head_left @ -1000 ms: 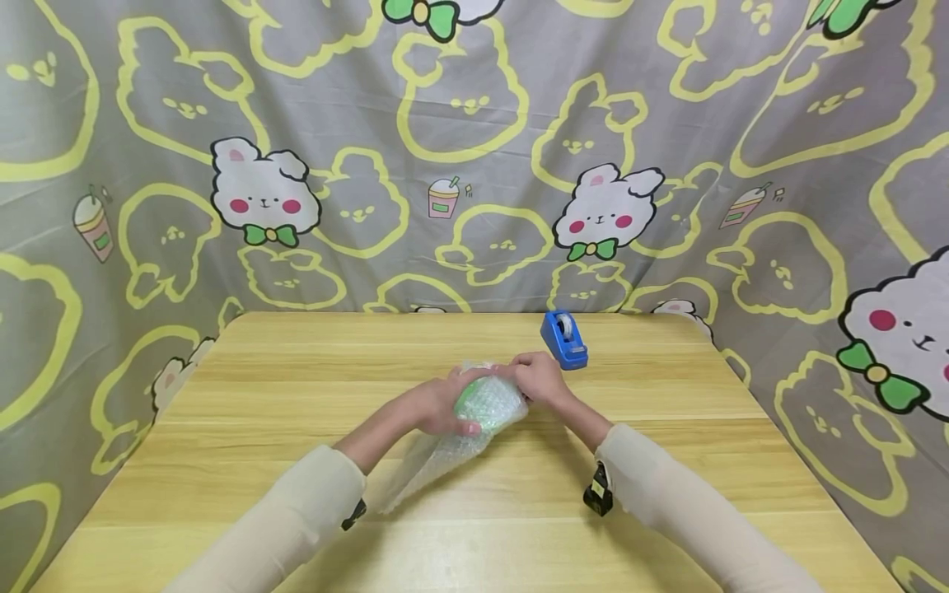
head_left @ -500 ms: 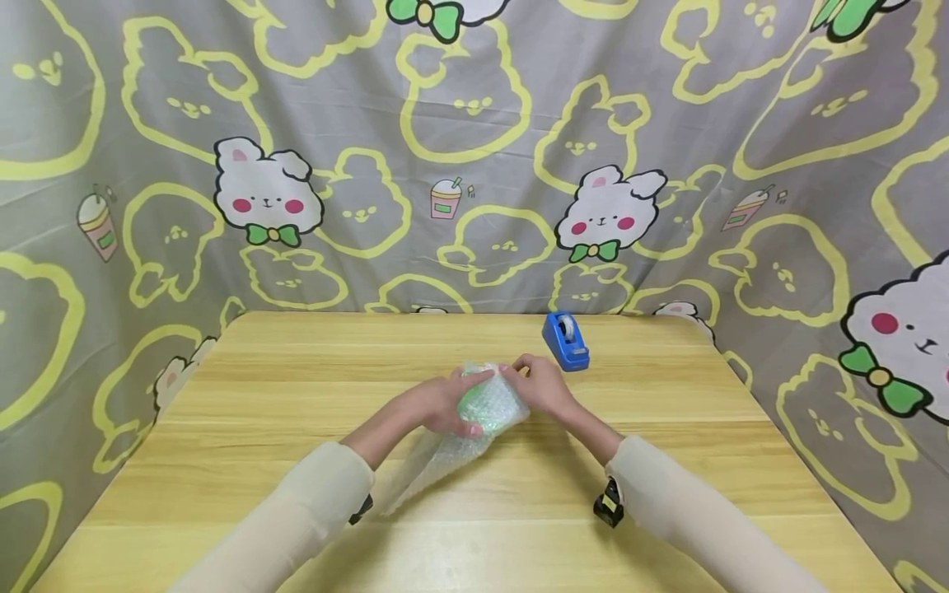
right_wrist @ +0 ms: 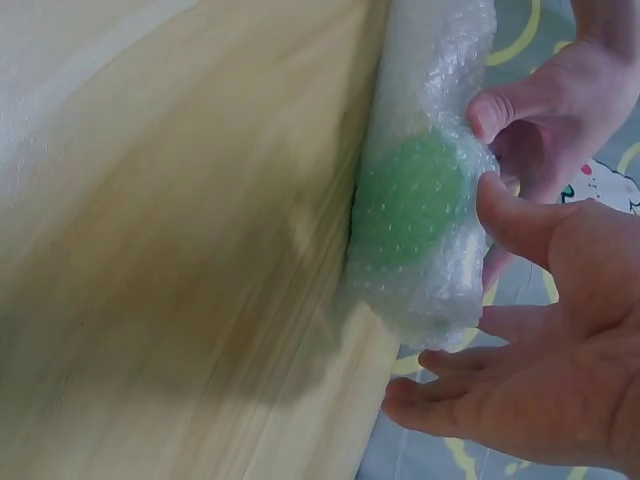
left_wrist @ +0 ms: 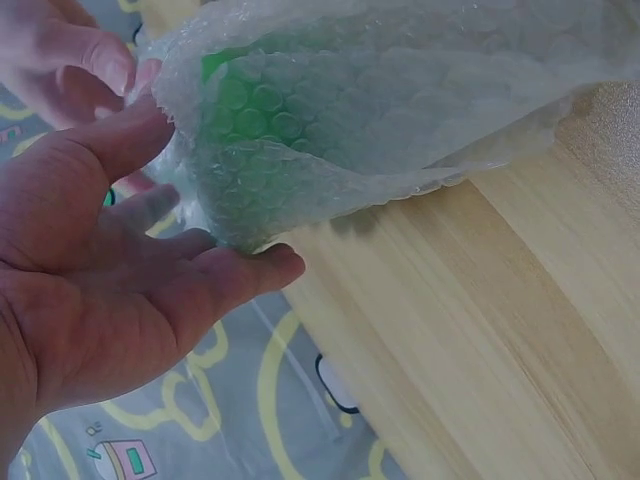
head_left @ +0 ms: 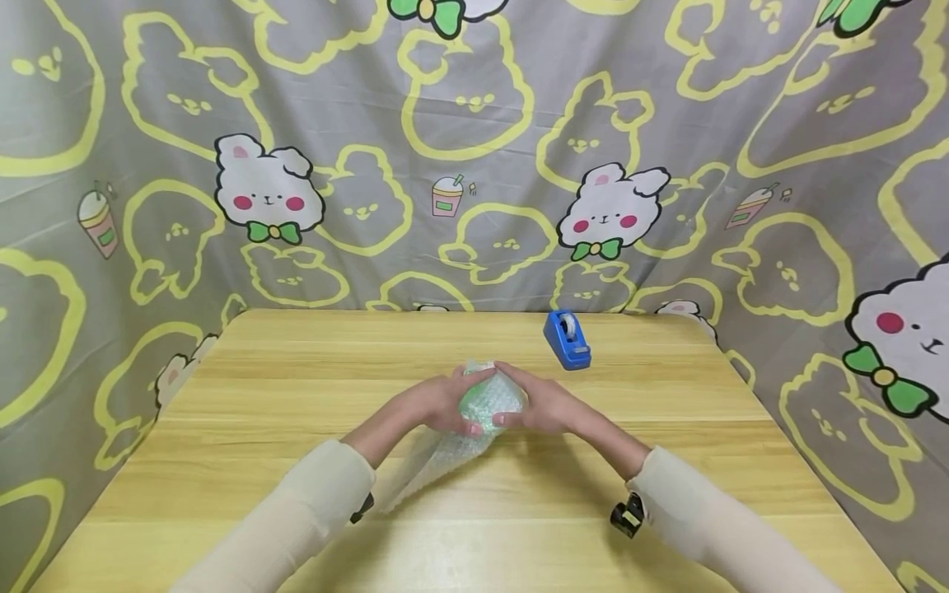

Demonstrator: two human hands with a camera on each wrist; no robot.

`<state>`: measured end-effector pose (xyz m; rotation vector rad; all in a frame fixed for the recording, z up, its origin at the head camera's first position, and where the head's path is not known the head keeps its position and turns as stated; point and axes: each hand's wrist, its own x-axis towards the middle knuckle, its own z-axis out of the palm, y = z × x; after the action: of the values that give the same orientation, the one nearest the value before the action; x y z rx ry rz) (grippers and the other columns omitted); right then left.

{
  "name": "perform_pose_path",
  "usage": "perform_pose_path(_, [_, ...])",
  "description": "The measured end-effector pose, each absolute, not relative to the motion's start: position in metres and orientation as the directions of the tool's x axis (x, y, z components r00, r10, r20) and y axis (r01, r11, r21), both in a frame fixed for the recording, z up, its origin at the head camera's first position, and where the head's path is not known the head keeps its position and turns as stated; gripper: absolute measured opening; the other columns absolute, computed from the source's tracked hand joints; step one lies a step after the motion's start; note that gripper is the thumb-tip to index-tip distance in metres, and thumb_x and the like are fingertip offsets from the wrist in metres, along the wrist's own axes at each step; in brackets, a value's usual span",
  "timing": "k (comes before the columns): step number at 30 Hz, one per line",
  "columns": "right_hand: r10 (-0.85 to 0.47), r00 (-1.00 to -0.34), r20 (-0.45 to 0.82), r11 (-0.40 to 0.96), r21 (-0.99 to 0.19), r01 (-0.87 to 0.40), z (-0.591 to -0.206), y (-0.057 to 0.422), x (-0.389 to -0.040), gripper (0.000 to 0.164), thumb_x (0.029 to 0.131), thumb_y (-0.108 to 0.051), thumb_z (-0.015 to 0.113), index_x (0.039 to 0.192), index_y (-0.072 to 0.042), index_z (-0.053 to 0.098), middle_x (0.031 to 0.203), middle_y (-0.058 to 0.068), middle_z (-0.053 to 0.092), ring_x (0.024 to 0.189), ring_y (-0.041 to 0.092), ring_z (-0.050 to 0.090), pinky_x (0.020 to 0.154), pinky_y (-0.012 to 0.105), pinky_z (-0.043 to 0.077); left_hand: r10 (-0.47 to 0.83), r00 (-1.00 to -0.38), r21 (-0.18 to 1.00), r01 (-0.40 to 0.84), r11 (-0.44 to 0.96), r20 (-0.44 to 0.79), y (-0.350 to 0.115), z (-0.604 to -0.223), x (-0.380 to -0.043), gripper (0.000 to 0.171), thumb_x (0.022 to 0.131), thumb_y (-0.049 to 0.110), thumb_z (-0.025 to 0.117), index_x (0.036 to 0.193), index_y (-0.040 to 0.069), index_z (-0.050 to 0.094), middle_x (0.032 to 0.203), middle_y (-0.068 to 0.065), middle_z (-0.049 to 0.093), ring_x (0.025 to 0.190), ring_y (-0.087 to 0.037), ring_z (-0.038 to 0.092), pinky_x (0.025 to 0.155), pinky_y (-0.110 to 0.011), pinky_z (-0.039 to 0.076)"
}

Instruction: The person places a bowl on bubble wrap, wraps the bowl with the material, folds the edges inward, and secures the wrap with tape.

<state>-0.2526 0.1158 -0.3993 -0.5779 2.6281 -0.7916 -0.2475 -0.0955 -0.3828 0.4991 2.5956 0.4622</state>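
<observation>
A green object wrapped in bubble wrap [head_left: 493, 405] is at the middle of the table in the head view; its green colour shows through the clear bubbles [right_wrist: 410, 200]. My left hand [head_left: 437, 403] grips its left side, thumb on the near side and fingers along the far edge. On the right side my right hand [head_left: 547, 405] holds it the same way, thumb tip close to the left thumb. A loose tail of bubble wrap [head_left: 426, 471] trails toward the left forearm. What the green object is stays hidden by the wrap.
A blue tape dispenser [head_left: 567, 339] with a clear roll stands at the back right of the wooden table [head_left: 296, 354]. Behind and beside the table hangs a grey patterned curtain [head_left: 504, 181]. Small black cameras hang at both sleeves, one at the right cuff [head_left: 628, 516].
My right hand has gone from pinching the wrap's far right edge to spanning the right side, its thumb coming down to the near side. The left hand keeps its grip almost unmoved.
</observation>
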Motion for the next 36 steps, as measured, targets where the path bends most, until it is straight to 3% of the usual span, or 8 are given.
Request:
perform_pose_path(13, [-0.424,-0.880,-0.213,0.784,-0.572,-0.239,-0.401,0.116,-0.258,0.091,0.085,-0.042,0.081,0.160,-0.028,0.031,0.155,0.021,0.046,0.136,0.045,0.050,0.102,0.059,0.049,0.436,-0.838,0.427,0.279,0.860,-0.328,-0.097,-0.383,-0.247,0.096,0.088,0.036,0.079,0.163,0.035,0.019,0.168,-0.023,0.015,0.137,-0.048,0.046,0.110,-0.059,0.043])
perform_pose_path(19, [-0.424,-0.887,-0.184,0.772,-0.585,-0.248,-0.403,0.115,-0.258,0.091,0.082,-0.041,0.084,0.158,-0.026,0.037,0.154,0.018,0.048,0.138,0.042,0.049,0.106,0.057,0.048,0.441,-0.840,0.473,0.263,0.841,-0.317,-0.100,-0.385,-0.242,0.094,0.090,0.033,0.078,0.163,0.033,0.019,0.168,-0.025,0.012,0.133,-0.047,0.051,0.107,-0.057,0.046])
perform_pose_path(26, [-0.423,-0.889,-0.174,0.774,-0.580,-0.255,-0.403,0.117,-0.256,0.092,0.081,-0.043,0.085,0.157,-0.022,0.039,0.152,0.020,0.049,0.137,0.042,0.050,0.105,0.057,0.048,0.465,-0.841,0.510,0.281,0.813,-0.278,-0.100,-0.388,-0.240,0.091,0.091,0.031,0.077,0.163,0.028,0.023,0.167,-0.028,0.011,0.139,-0.049,0.044,0.111,-0.060,0.041])
perform_pose_path(33, [-0.421,-0.893,-0.162,0.776,-0.574,-0.262,-0.403,0.116,-0.255,0.092,0.080,-0.042,0.085,0.157,-0.019,0.039,0.154,0.019,0.049,0.136,0.043,0.051,0.106,0.057,0.048,0.420,-0.879,0.464,0.282,0.840,-0.226,-0.104,-0.391,-0.229,0.094,0.091,0.043,0.074,0.164,0.022,0.018,0.166,-0.029,0.013,0.150,-0.050,0.023,0.110,-0.066,0.039])
perform_pose_path(36, [-0.420,-0.893,-0.162,0.781,-0.566,-0.265,-0.402,0.115,-0.254,0.092,0.081,-0.042,0.085,0.157,-0.018,0.039,0.154,0.019,0.049,0.137,0.043,0.049,0.108,0.058,0.046,0.408,-0.894,0.488,0.276,0.828,-0.187,-0.107,-0.393,-0.225,0.099,0.090,0.043,0.075,0.164,0.018,0.014,0.164,-0.031,0.020,0.148,-0.052,0.028,0.109,-0.067,0.040])
